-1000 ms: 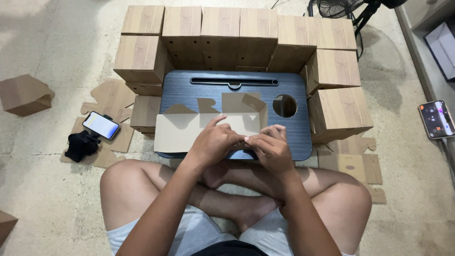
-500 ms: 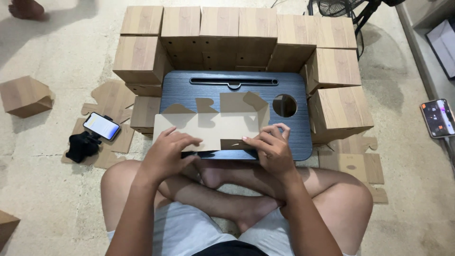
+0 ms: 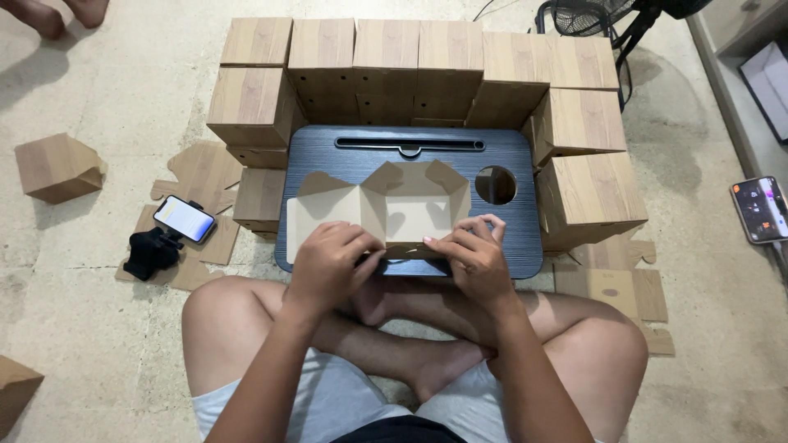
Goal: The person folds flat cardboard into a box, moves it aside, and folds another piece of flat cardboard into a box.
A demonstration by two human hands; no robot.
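Observation:
A brown cardboard box blank (image 3: pixel 386 207) lies partly folded on a dark lap tray (image 3: pixel 509 234), its panels and flaps standing up. My left hand (image 3: pixel 328 264) grips the blank's near edge left of the middle. My right hand (image 3: pixel 472 261) pinches the same edge to the right, fingers curled over the fold. Both hands sit at the tray's front edge, above my crossed legs.
Several folded wood-grain boxes (image 3: pixel 386 61) ring the tray at the back and both sides; one more (image 3: pixel 57 166) sits far left. Flat blanks (image 3: pixel 611 287) lie on the floor. A phone (image 3: pixel 185 218) on a black stand sits left, another phone (image 3: pixel 759 209) right, a fan (image 3: pixel 579 16) behind.
My hands were close together at the blank's middle, spread apart along its near edge, then drew closer again. The blank's panels now stand more upright and folded.

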